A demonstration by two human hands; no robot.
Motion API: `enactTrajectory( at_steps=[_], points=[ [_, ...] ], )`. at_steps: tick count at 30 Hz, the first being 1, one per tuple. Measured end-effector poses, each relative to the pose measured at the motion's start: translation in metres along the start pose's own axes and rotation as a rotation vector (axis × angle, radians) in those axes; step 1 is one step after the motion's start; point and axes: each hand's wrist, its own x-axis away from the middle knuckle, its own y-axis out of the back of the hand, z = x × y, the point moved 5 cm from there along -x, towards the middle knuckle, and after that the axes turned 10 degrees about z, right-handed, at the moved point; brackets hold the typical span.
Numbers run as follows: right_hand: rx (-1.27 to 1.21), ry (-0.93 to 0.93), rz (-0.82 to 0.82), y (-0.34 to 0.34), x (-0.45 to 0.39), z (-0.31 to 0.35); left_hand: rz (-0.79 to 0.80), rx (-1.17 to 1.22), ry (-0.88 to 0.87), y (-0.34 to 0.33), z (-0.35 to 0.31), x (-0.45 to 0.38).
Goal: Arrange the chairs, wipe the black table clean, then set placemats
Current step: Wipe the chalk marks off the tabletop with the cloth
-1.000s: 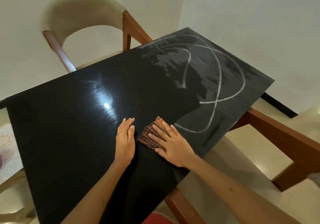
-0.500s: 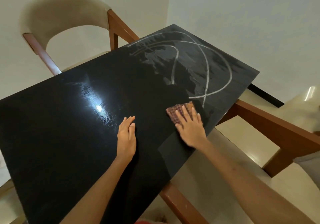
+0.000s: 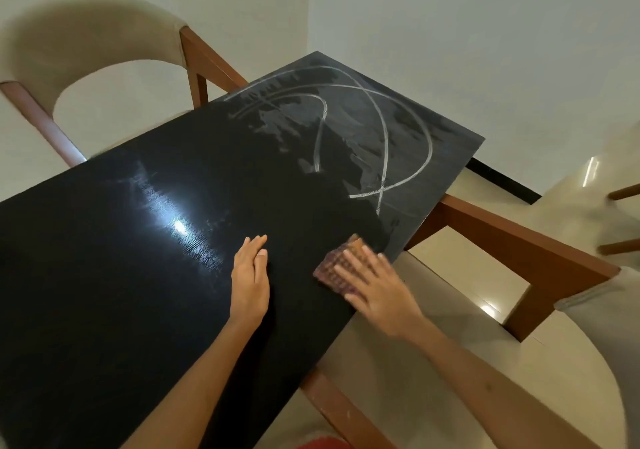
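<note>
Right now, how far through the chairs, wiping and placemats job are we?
Done: chairs sit at the table, one beige chair at the far side; the near part of the black table looks glossy. In hand: the right hand presses a checked cloth flat near the table's right edge, and the left hand rests flat beside it. Left: white curved streaks on the far end; no placemats on the table.
</note>
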Motion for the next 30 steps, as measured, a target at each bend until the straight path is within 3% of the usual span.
enactTrajectory(
  at_steps=[3, 7, 14, 22, 25, 30],
  points=[
    [-0.083, -0.236, -0.001, 0.007, -0.008, -0.056, -0.02, 0.0, 0.02, -0.001, 0.003, 0.003],
    [-0.174, -0.401, 0.05, -0.003, -0.028, -0.086, -0.056, 0.005, 0.045, -0.004, 0.004, 0.006],
    [-0.531, -0.501, 0.035, 0.002, 0.012, 0.019, -0.031, 0.019, 0.027, -0.013, -0.006, 0.022],
    [-0.848, -0.372, -0.01, 0.015, 0.077, 0.157, 0.078, 0.033, -0.044, -0.038, -0.038, 0.078],
    [-0.979, -0.545, -0.051, 0.021, 0.109, 0.147, 0.117, 0.016, -0.074, -0.042, -0.045, 0.098],
    [-1.155, -0.68, -0.136, 0.037, 0.163, 0.082, 0.171, -0.002, -0.094, -0.055, -0.063, 0.121]
  ],
)
